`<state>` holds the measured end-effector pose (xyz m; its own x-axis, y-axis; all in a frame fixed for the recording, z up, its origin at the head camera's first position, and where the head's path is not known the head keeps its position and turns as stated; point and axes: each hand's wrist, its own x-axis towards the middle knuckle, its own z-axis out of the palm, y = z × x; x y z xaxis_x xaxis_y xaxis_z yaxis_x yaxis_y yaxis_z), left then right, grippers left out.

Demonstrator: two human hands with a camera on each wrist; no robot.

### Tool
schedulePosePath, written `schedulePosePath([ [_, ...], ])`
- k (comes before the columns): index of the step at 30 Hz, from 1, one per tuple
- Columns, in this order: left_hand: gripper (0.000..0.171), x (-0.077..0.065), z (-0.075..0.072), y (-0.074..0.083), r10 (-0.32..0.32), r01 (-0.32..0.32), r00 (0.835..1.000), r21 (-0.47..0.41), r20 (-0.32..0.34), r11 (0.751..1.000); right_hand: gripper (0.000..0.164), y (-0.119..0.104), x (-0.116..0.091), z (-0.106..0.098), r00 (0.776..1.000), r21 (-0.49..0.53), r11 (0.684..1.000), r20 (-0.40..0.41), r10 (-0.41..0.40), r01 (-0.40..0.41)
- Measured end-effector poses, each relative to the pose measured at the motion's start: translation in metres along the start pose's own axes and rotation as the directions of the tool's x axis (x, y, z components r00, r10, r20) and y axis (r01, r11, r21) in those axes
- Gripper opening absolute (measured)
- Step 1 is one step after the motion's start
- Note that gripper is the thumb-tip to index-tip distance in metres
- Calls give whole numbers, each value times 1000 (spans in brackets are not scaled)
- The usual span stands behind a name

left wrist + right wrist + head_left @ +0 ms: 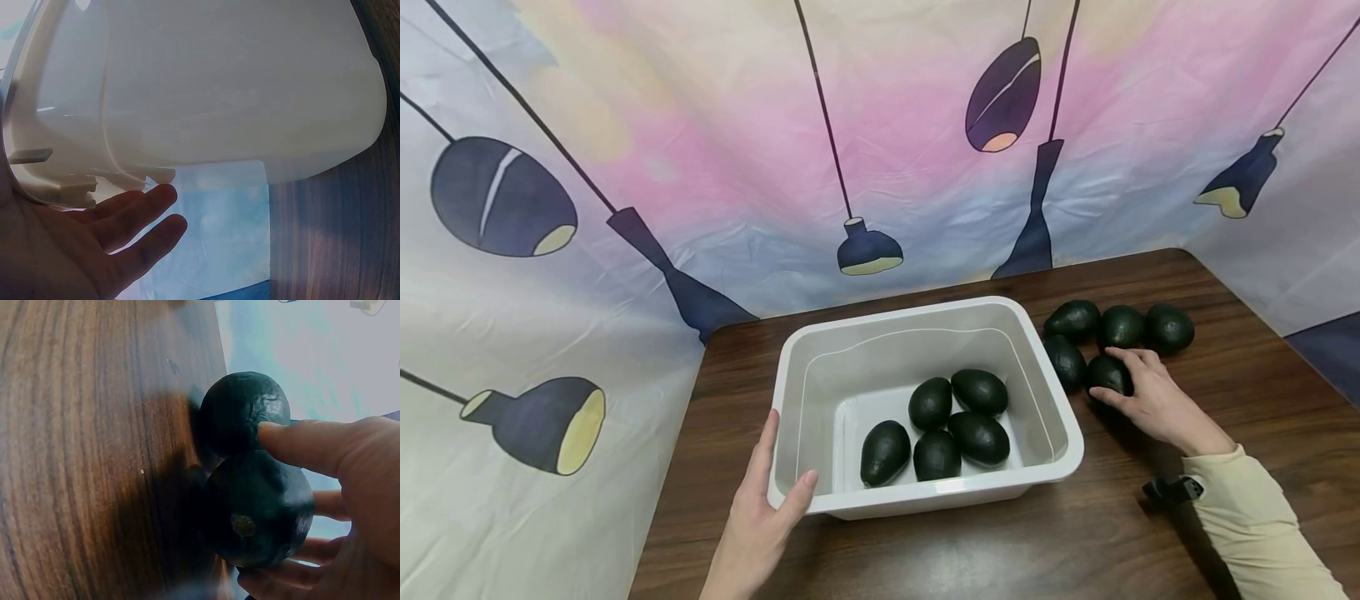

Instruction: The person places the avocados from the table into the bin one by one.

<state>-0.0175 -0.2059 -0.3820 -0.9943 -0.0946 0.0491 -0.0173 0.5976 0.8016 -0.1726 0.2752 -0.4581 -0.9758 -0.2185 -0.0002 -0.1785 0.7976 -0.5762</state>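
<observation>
- Avocado [1111, 374] sits on the table [985, 550] right of the bin [925, 490], our right hand's [1153, 398] thumb and fingers curled round it; we'd best grip gently, clear of neighbouring avocados [1064, 364].
- Our left hand [756, 515], fingers straight and parted, should steady the bin's corner.

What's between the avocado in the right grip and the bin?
One other avocado lies between the held avocado and the bin; the head view shows it.
</observation>
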Motion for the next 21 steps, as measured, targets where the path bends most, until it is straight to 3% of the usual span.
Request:
schedulePosePath([
  [21, 79, -1, -1, 1, 9, -9, 1000, -9, -8, 1000, 75, 2, -2, 0, 999, -28, 1000, -32, -3, 2],
])
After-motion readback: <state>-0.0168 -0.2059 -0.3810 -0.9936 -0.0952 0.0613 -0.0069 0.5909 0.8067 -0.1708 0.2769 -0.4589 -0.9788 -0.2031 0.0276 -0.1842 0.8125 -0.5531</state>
